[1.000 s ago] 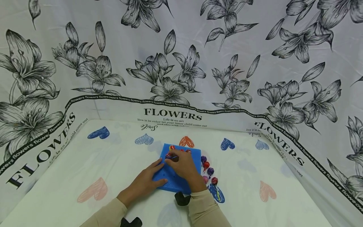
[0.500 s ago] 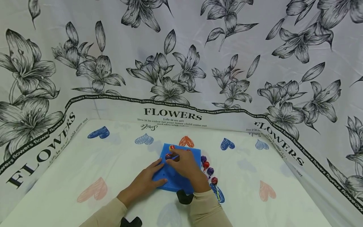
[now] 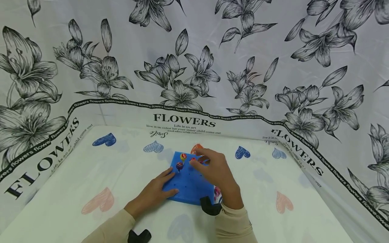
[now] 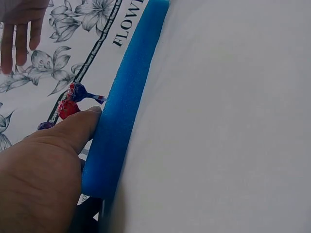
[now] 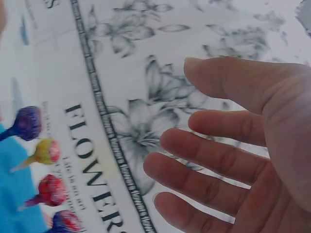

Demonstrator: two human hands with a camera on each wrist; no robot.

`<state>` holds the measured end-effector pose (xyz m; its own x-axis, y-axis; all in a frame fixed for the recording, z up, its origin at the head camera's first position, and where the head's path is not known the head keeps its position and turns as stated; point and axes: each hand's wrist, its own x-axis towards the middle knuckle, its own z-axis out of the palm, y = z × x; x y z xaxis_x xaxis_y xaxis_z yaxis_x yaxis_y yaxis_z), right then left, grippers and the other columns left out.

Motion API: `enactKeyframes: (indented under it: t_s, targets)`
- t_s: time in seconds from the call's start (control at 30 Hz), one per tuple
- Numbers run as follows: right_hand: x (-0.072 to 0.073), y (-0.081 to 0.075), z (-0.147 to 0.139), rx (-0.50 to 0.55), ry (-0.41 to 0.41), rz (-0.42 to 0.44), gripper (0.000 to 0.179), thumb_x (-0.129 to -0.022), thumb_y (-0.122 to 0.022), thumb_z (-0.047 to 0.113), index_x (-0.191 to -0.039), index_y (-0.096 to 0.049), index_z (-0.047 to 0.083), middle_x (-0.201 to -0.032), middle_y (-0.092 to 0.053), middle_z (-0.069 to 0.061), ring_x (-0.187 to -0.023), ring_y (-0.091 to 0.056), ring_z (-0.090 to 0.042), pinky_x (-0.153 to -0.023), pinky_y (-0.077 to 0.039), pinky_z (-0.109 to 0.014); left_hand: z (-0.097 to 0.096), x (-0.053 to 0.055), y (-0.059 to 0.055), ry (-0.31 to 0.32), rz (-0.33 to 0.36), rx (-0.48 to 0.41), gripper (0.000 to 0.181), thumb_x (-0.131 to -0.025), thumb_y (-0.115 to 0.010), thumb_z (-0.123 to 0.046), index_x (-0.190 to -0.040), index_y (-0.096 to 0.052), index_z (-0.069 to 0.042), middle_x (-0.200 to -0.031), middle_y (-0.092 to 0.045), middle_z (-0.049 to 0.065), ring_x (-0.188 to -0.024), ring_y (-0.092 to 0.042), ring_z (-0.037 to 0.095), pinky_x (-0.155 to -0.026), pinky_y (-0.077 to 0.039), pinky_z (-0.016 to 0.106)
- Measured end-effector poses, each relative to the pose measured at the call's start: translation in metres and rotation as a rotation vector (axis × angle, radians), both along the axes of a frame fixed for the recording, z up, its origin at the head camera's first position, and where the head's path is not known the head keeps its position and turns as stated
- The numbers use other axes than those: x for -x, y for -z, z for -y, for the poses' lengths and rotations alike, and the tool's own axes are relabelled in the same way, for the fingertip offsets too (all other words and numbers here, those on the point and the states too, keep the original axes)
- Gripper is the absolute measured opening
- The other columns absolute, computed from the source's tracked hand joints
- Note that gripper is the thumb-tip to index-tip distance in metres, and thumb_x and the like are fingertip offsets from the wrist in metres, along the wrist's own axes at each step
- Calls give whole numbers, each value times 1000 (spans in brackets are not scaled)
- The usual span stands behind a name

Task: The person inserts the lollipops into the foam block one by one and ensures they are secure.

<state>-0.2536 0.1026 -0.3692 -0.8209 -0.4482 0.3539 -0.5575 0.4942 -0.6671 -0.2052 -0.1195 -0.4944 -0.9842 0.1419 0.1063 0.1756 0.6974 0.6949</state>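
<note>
A blue foam block (image 3: 189,189) with small holes lies on the cloth. Wrapped lollipops are stuck in its far part: a purple lollipop (image 3: 179,165), a yellow-and-red lollipop (image 3: 183,156), and a red lollipop (image 3: 192,160) partly behind the fingers. My left hand (image 3: 153,190) rests along the block's left side, thumb and fingers spread; the left wrist view has its thumb at the block's edge (image 4: 119,107). Over the block's right part hovers my right hand (image 3: 217,168), holding nothing. Its fingers (image 5: 209,150) are spread and relaxed in the right wrist view, beside the row of lollipops.
More lollipops (image 3: 217,192) lie at the block's right side, mostly hidden behind my right wrist. Black wrist mounts (image 3: 210,206) sit under both forearms. A white cloth (image 3: 258,189) printed with hearts covers the table, and a flower-printed curtain (image 3: 194,81) hangs behind.
My right hand has let go of the purple lollipop, which stands in the block. The hand has moved right and its fingers have loosened. The left hand stays in place.
</note>
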Motion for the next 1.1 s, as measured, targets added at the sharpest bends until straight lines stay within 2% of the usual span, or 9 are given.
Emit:
enactKeyframes:
  t_s: [0.13,0.43,0.57,0.7,0.8,0.87,0.97,1.1]
  targets:
    - [-5,-11,-11,68,9,-111,42,-87,-75,24,-126,-65,12,-112,-68,-1,-93,-64,-12,-76,-54,-31,2,-1,-2,2,-7,15,70,-86,-71,-43,-142,-49,-8,-154,-31,5,-140,-28,32,-108,-30,50]
    - [-21,-34,-30,210,-42,-323,42,-85,-75,14,-125,-65,9,-118,-66,-2,-101,-63,-15,-80,-54,-38,6,-1,-4,-6,0,35,71,-86,-71,-43,-144,-47,-9,-155,-29,3,-140,-26,32,-107,-30,50]
    - [-29,-43,-38,295,-41,-439,42,-83,-75,8,-124,-65,6,-116,-66,-4,-102,-62,-18,-83,-52,-36,7,-2,-4,-5,5,38,71,-87,-71,-44,-144,-47,-10,-156,-28,3,-140,-26,32,-107,-30,50]
    - [-36,-53,-46,405,-52,-553,37,-89,-71,18,-120,-65,0,-113,-67,-10,-103,-62,-24,-85,-50,-32,6,-1,-4,-4,2,31,72,-87,-70,-44,-145,-46,-10,-156,-28,4,-141,-25,32,-107,-30,51]
    - [-38,-60,-51,518,-75,-625,41,-92,-68,25,-114,-65,-9,-108,-66,-19,-100,-62,-27,-86,-49,-31,4,0,-4,-1,-6,14,71,-87,-69,-44,-145,-45,-10,-156,-28,5,-141,-25,33,-107,-30,51]
    - [-40,-64,-54,604,-93,-655,43,-92,-69,24,-109,-63,-15,-104,-66,-24,-97,-62,-27,-85,-49,-31,2,1,-3,0,-5,-1,71,-88,-69,-44,-145,-45,-9,-155,-29,6,-140,-25,33,-107,-29,52]
    - [-41,-66,-59,745,-130,-666,38,-89,-70,12,-105,-60,-21,-100,-65,-27,-95,-62,-28,-84,-49,-31,-1,0,-2,-2,6,-6,71,-88,-69,-43,-145,-45,-10,-155,-29,5,-141,-25,33,-107,-30,51]
    - [-39,-64,-67,888,-142,-632,30,-86,-68,-1,-105,-59,-23,-99,-66,-26,-93,-63,-28,-84,-49,-30,-2,-2,-1,1,12,-5,70,-88,-69,-43,-145,-46,-9,-155,-30,6,-140,-26,33,-107,-30,52]
